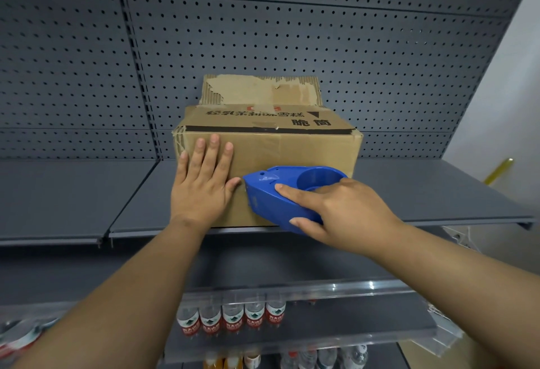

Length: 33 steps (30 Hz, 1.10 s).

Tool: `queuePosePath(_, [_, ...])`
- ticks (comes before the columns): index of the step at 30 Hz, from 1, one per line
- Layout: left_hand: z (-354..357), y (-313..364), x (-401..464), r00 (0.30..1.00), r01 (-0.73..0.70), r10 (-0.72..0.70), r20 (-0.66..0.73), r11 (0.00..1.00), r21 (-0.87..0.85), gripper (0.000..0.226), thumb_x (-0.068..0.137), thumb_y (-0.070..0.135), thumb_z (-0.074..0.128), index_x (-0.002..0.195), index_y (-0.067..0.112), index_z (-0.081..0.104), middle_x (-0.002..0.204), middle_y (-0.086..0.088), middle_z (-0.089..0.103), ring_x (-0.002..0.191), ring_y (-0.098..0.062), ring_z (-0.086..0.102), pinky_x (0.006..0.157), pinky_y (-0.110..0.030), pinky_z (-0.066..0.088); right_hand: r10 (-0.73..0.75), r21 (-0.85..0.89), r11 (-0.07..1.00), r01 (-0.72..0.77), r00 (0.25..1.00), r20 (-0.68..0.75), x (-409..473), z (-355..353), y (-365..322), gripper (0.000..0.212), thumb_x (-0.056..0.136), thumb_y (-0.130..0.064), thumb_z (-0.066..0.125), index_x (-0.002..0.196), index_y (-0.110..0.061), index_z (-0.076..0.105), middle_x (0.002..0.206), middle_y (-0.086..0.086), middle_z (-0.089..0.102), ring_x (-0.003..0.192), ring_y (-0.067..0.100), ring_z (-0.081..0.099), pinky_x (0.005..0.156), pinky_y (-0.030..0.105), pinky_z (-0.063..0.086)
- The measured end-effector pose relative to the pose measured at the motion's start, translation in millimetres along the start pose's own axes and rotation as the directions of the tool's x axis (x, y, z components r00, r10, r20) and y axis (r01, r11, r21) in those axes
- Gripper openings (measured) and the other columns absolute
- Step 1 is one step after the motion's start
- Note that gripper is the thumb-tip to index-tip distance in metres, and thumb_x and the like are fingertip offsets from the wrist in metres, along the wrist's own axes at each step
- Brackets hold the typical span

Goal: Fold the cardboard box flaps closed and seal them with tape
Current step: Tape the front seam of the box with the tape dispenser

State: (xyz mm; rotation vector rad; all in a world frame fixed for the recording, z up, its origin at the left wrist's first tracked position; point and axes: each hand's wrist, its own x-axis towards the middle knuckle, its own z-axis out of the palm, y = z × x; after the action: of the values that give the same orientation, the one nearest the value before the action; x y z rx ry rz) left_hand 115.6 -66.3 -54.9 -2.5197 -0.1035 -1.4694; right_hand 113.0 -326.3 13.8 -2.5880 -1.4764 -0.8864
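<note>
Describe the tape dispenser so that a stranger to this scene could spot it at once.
Find the grey shelf under the pegboard wall, where a cardboard box stands. Against the box's near face, the right hand grips a tape dispenser. It is the only bright blue thing here, boat-shaped with a round hollow.

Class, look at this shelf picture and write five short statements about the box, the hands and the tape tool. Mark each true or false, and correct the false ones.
1. The left hand lies flat with straight fingers on the near face of the cardboard box. True.
2. The right hand holds a red tape dispenser. False: the tape dispenser is blue.
3. The box stands on the floor. False: it stands on a grey shelf.
4. One torn flap stands up at the back of the box. True.
5. Bottles with red labels stand on a lower shelf. True.
</note>
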Motion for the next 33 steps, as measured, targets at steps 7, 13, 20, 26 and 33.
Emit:
queuePosePath(7, [-0.2, -1.4, 1.9, 1.000, 0.008, -0.009, 0.026, 0.999, 0.050, 0.060, 0.095, 0.052, 0.000, 0.147, 0.022, -0.007, 0.152, 0.007, -0.029, 0.141, -0.012, -0.023, 0.114, -0.032, -0.018, 0.045, -0.044, 0.998, -0.045, 0.999, -0.006, -17.2, -8.5, 20.9, 0.052, 0.077, -0.049, 0.038, 0.120, -0.033, 0.062, 0.049, -0.008, 0.060, 0.041, 0.019, 0.056, 0.044, 0.020, 0.037])
queuePosePath(13, [0.3, -0.1, 6.2, 0.999, -0.010, 0.007, 0.033, 0.996, 0.083, 0.059, 0.096, 0.050, 0.002, 0.145, 0.018, -0.001, 0.155, 0.001, -0.020, 0.142, -0.012, -0.022, 0.114, -0.032, -0.018, 0.062, -0.075, 0.995, -0.060, 0.998, 0.027, -50.6, -15.7, 53.6, 0.051, 0.078, -0.048, 0.041, 0.121, -0.030, 0.061, 0.060, -0.007, 0.069, 0.048, 0.023, 0.062, 0.045, 0.026, 0.047])
queuePosePath(20, [-1.2, 1.7, 4.6, 1.000, -0.007, 0.005, 0.018, 0.995, 0.099, 0.060, 0.097, 0.049, 0.006, 0.145, 0.014, 0.005, 0.152, -0.008, 0.016, 0.142, -0.013, -0.020, 0.115, -0.032, -0.016, 0.109, -0.104, 0.989, -0.105, 0.994, 0.032, -47.1, -11.8, 48.9, 0.053, 0.078, -0.050, 0.035, 0.120, -0.030, 0.062, 0.051, -0.005, 0.063, 0.041, 0.024, 0.057, 0.042, 0.027, 0.045])
queuePosePath(26, [-5.6, 26.7, 1.9, 0.997, 0.035, -0.031, -0.065, 0.998, 0.058, 0.060, 0.096, 0.039, 0.023, 0.147, 0.010, 0.009, 0.155, -0.011, 0.001, 0.142, -0.012, -0.020, 0.114, -0.033, -0.018, 0.121, -0.145, 0.983, -0.109, 0.990, 0.077, -46.0, -12.6, 40.4, 0.051, 0.087, -0.048, 0.039, 0.135, -0.034, 0.045, 0.062, -0.001, 0.065, 0.053, 0.027, 0.060, 0.051, 0.029, 0.043])
queuePosePath(33, [5.8, 87.1, 33.6, 0.938, -0.254, 0.262, -0.226, 0.965, 0.065, 0.056, 0.097, 0.037, 0.035, 0.148, 0.024, 0.016, 0.157, 0.004, -0.013, 0.145, -0.015, -0.009, 0.117, -0.040, -0.001, 0.167, -0.120, 0.982, -0.146, 0.969, 0.181, -41.6, -25.1, 35.0, 0.056, 0.093, -0.051, 0.030, 0.146, -0.040, 0.015, 0.091, -0.001, 0.067, 0.080, 0.026, 0.061, 0.064, 0.029, 0.040])
